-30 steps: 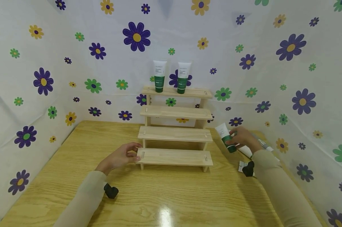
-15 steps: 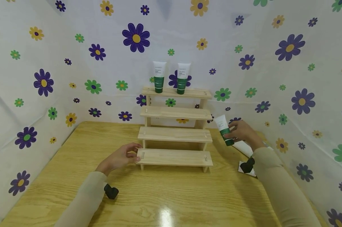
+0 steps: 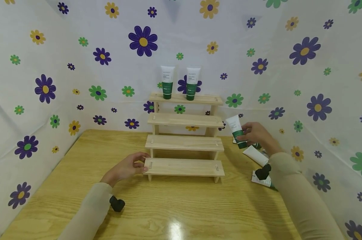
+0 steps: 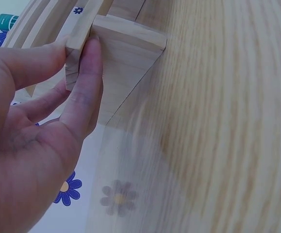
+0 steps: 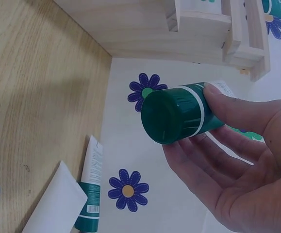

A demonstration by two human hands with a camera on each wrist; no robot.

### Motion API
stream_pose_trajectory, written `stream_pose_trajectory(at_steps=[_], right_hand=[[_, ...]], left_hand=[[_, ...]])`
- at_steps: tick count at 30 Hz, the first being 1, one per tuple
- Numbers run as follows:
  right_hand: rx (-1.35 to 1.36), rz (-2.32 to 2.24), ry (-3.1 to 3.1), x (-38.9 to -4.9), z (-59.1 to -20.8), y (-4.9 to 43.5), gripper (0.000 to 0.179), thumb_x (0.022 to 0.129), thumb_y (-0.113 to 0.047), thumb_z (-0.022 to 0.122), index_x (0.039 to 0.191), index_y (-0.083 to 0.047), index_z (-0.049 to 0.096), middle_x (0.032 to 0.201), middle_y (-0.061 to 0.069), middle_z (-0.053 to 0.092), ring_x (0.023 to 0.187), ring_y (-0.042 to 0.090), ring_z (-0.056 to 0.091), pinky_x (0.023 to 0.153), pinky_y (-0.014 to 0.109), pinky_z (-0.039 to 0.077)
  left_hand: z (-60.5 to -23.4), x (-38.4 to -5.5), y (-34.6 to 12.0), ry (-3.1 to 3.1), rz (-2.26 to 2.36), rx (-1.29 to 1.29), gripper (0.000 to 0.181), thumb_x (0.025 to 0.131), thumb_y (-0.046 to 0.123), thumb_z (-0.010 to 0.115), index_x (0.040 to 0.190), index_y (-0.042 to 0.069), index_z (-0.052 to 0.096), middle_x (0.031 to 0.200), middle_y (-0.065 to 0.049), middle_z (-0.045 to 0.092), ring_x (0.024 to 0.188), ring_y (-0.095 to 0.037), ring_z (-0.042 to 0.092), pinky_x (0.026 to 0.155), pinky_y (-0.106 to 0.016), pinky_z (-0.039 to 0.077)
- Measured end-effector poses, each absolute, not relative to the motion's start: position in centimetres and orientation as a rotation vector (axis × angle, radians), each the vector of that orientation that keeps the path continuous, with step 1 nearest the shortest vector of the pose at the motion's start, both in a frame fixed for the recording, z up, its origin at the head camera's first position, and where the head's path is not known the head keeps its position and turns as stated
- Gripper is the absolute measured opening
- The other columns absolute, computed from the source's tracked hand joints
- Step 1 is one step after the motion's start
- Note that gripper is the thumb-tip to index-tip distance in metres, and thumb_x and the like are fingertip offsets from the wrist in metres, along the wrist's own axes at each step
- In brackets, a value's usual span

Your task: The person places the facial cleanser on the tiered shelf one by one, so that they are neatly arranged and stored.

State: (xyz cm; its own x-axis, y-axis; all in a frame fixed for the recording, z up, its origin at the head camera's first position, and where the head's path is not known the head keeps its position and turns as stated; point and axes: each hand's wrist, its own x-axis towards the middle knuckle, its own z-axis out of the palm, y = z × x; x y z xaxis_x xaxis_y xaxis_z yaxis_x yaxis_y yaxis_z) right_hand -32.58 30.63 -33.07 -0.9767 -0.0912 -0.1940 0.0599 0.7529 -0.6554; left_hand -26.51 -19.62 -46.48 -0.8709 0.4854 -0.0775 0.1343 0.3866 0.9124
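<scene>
My right hand (image 3: pixel 255 133) holds a white and green squeeze tube (image 3: pixel 236 130) by its lower part, cap down and slightly tilted, in the air right of a wooden step shelf (image 3: pixel 184 166). In the right wrist view, the thumb and fingers wrap the tube by its green cap (image 5: pixel 165 116). My left hand (image 3: pixel 128 169) pinches the left end of the lowest step; the left wrist view has thumb and fingers on either side of the board end (image 4: pixel 74 65). Two matching tubes, a left one (image 3: pixel 167 82) and a right one (image 3: pixel 192 84), stand cap down on the top step.
Several tubes lie on the wooden table (image 3: pixel 169 206) at right, among them a white one (image 3: pixel 256 155) and another (image 3: pixel 261 180) near my right wrist. In the right wrist view, a green-capped tube (image 5: pixel 89 189) lies near the flowered backdrop (image 5: pixel 140 160).
My right hand has lifted the tube up and slightly left, away from the tubes lying on the table. The left hand has kept its place on the lowest step.
</scene>
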Motion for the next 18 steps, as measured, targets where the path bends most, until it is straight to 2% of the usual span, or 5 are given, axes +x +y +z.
stream_pose_trajectory(at_steps=[8,13,18], right_hand=[[-0.039,-1.062,2.805,-32.8,-32.3,30.2,0.065,0.097,-0.015,0.072,0.149,0.009,0.04,0.141,0.038,0.054,0.12,0.047,0.063,0.097,0.05,0.059],[-0.059,-1.107,2.874,-32.9,-31.8,29.9,0.064,0.097,-0.016,0.072,0.148,0.009,0.042,0.139,0.038,0.055,0.118,0.049,0.065,0.095,0.049,0.06],[-0.053,-1.172,2.899,-32.8,-31.2,29.4,0.068,0.098,-0.019,0.071,0.152,0.006,0.039,0.143,0.035,0.053,0.12,0.048,0.063,0.1,0.053,0.057]], left_hand=[[-46.4,-26.5,-19.7,2.249,1.524,0.567,0.058,0.1,0.016,0.07,0.148,-0.002,0.043,0.132,-0.026,0.056,0.109,-0.022,0.066,0.091,-0.031,0.058],[-46.4,-26.5,-19.6,2.246,1.529,0.548,0.059,0.099,0.017,0.07,0.149,0.0,0.043,0.134,-0.024,0.056,0.11,-0.021,0.066,0.092,-0.031,0.058],[-46.3,-26.5,-19.5,2.259,1.519,0.559,0.058,0.1,0.017,0.07,0.149,-0.001,0.043,0.134,-0.025,0.056,0.112,-0.024,0.066,0.093,-0.032,0.059]])
